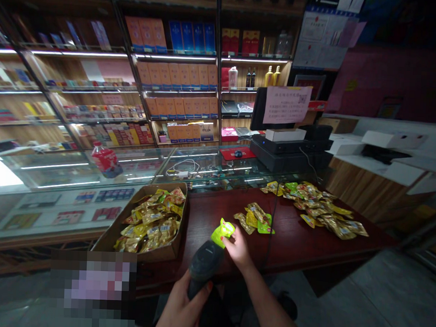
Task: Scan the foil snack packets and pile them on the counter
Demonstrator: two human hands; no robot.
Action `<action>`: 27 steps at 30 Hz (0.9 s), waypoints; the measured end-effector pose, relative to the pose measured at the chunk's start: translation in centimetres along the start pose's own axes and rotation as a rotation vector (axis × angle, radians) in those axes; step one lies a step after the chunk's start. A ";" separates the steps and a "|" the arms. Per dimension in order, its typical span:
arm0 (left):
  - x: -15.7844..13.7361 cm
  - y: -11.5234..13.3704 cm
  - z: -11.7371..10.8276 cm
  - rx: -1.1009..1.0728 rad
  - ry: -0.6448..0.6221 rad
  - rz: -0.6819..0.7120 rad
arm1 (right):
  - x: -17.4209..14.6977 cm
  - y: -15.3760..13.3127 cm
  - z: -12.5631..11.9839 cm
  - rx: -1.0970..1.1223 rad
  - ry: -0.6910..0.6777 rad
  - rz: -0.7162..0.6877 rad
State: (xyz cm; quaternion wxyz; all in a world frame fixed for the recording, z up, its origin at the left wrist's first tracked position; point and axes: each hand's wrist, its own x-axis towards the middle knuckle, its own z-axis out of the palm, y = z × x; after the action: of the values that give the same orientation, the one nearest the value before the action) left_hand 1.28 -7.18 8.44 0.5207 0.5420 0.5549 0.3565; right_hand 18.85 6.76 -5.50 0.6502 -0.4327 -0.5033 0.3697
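The left hand [185,298] is gripping a smooth dark scanner [208,259] and the right hand [238,250] is pinching a shiny green packet [220,232] just beyond its head, above the surface [211,204]. Good presentation probably means keeping the pliable face flat and uncovered. Crinkled gold packets [158,230] are filling an open cardboard box [181,236].

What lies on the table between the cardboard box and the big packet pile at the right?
In the head view, a small cluster of gold, yellow and green packets lies there; nearer the box, the right hand holds a green packet.
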 end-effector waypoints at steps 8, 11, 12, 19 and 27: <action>-0.1 0.0 0.2 0.021 0.001 0.009 | 0.0 -0.3 -0.1 0.035 -0.036 0.042; 0.1 0.1 0.0 0.018 0.000 0.013 | 0.1 -0.3 -0.2 0.043 -0.028 0.055; 0.2 0.1 0.0 0.016 0.009 0.016 | 0.1 -0.4 -0.2 0.045 -0.021 0.060; 0.0 0.0 -0.6 0.009 0.014 0.010 | 0.1 -0.5 0.0 0.089 0.050 0.118; 4.3 -2.3 -1.7 -0.005 0.069 0.116 | 0.5 -1.4 -0.8 0.169 0.148 0.218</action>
State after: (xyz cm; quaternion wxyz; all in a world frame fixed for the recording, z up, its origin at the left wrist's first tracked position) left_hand -0.31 -3.06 5.69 0.4811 0.5593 0.5392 0.4062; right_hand 19.81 6.55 -4.18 0.6755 -0.4547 -0.3713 0.4462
